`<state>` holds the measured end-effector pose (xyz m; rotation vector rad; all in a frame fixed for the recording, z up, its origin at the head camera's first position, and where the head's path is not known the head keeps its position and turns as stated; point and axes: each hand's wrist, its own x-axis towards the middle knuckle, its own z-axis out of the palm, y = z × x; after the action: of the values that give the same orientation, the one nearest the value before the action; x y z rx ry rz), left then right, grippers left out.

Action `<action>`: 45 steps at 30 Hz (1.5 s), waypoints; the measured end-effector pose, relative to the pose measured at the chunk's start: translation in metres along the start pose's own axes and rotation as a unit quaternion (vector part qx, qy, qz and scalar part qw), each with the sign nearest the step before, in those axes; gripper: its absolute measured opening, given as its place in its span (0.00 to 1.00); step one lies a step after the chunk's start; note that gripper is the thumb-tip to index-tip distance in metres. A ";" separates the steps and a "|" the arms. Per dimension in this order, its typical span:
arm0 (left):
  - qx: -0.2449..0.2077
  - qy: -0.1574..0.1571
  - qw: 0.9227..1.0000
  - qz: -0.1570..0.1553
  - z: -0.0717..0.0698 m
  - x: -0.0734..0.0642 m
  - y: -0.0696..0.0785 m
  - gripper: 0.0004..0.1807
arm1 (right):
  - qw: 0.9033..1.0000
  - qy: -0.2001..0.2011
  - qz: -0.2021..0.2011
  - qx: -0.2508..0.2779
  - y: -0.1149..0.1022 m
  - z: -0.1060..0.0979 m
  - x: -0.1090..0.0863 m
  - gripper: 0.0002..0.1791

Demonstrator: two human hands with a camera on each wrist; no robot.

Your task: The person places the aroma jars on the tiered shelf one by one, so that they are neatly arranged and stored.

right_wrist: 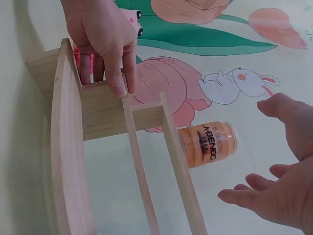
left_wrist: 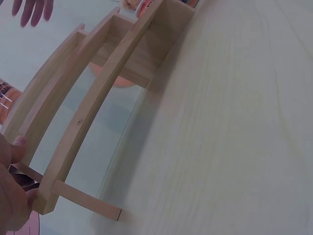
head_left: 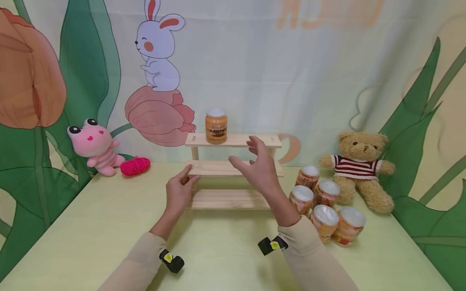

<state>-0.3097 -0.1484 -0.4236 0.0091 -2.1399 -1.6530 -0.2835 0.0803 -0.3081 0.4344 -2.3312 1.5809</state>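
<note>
A three-tier wooden display shelf [head_left: 233, 199] stands on the table against the backdrop. An orange jar with a white lid [head_left: 216, 128] is upright on the left part of its top tier; dark lettering on it shows in the right wrist view. My left hand [head_left: 178, 193] grips the left end of the middle tier between thumb and fingers. In front of the shelf's right half, my right hand [head_left: 261, 169] hovers with spread fingers and holds nothing. Several similar jars [head_left: 325, 220] stand grouped on the table to the right of the shelf.
A teddy bear in a striped sweater [head_left: 360, 169] sits behind the jars at the right. At the left back are a pink frog plush [head_left: 95, 145] and a bright pink yarn bundle [head_left: 135, 166]. A printed cloth backdrop [head_left: 247, 72] hangs behind the table [head_left: 225, 254].
</note>
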 end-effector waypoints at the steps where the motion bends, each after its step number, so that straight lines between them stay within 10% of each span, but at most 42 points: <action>1: -0.001 0.001 1.000 0.000 0.000 0.000 0.000 0.30 | 1.000 0.002 -0.004 0.001 0.001 -0.003 -0.004 0.45; 31: 0.006 0.004 1.000 -0.001 0.000 0.000 -0.001 0.29 | 0.993 0.006 0.027 -0.112 0.023 -0.160 -0.050 0.41; 45: 0.010 0.004 1.000 0.005 0.000 0.000 -0.001 0.29 | 0.979 -0.050 0.079 -0.179 0.068 -0.239 -0.074 0.40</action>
<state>-0.3097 -0.1487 -0.4248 0.0107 -2.1459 -1.6233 -0.2271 0.3338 -0.3100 0.2556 -2.7130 1.1830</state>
